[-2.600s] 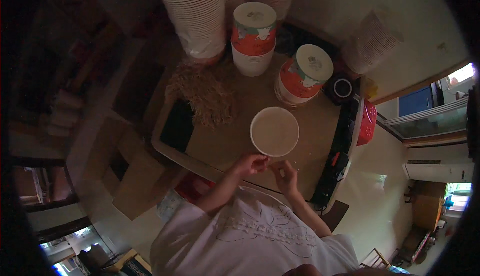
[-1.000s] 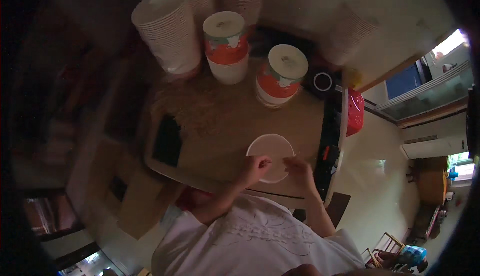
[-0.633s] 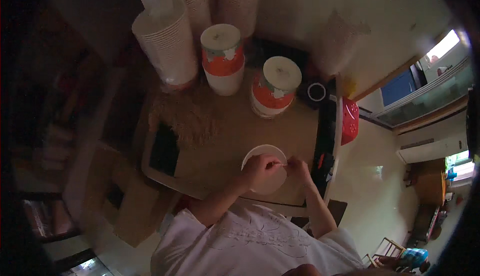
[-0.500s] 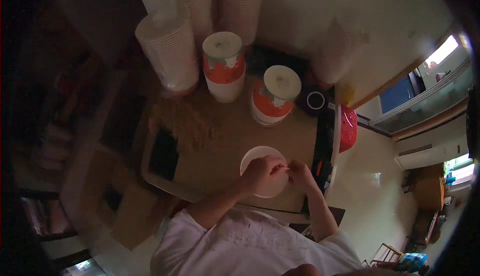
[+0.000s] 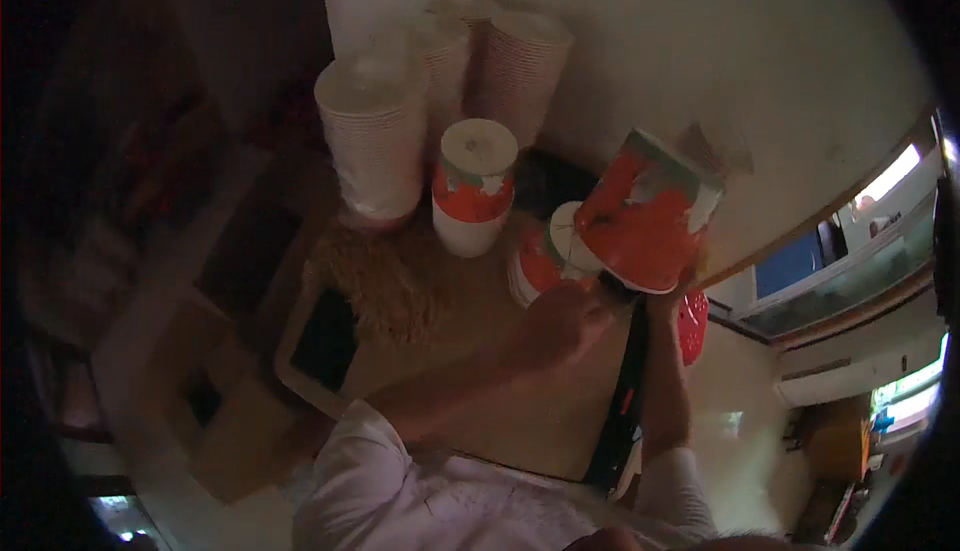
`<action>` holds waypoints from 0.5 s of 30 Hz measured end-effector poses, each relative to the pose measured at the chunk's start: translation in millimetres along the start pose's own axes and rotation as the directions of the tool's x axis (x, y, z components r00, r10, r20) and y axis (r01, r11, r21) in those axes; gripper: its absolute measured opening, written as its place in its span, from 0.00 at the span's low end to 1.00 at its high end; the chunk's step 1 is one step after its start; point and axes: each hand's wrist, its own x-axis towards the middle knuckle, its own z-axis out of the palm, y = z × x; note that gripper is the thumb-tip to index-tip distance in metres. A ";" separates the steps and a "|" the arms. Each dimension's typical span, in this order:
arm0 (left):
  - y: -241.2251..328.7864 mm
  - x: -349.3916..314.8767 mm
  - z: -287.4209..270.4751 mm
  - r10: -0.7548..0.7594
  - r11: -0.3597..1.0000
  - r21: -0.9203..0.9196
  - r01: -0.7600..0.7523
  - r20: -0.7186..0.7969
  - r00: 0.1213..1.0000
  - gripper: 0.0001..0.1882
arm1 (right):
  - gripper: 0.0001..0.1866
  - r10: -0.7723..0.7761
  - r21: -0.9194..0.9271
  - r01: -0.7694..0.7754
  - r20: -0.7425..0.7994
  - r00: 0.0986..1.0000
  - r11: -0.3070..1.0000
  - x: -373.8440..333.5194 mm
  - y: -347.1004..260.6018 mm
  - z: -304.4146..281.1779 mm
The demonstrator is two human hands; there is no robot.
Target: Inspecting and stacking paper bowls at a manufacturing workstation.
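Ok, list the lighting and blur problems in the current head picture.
In the head view, overall light is dim, the left side mostly sunk in shadow; in the head view, the bright white window pane at right glares; also in the head view, the bare left hand looks soft and blurred.

The table (image 5: 535, 416) carries a tall stack of white bowls (image 5: 375, 156) at its far left corner, a heap of tan shreds (image 5: 375, 291) by its left edge, an orange-and-white tub pile (image 5: 474, 189) near mid far edge and, half hidden from me, a similar pile (image 5: 535, 263) toward the far right corner.
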 end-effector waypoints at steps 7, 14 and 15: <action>-68.1 12.7 31.0 -0.034 0.992 0.121 0.042 -0.062 0.998 0.08 | 0.17 0.094 0.628 -0.001 -0.114 0.989 0.778 29.7 120.6 39.6; -72.1 35.2 35.7 -0.364 0.915 -0.269 0.302 -0.223 0.904 0.13 | 0.20 0.278 0.603 -0.156 -0.115 0.954 0.783 20.3 87.8 53.8; -74.6 34.1 41.2 -0.364 0.913 -0.274 0.302 -0.214 0.907 0.13 | 0.20 0.285 0.600 -0.159 -0.121 0.951 0.784 16.1 97.8 53.4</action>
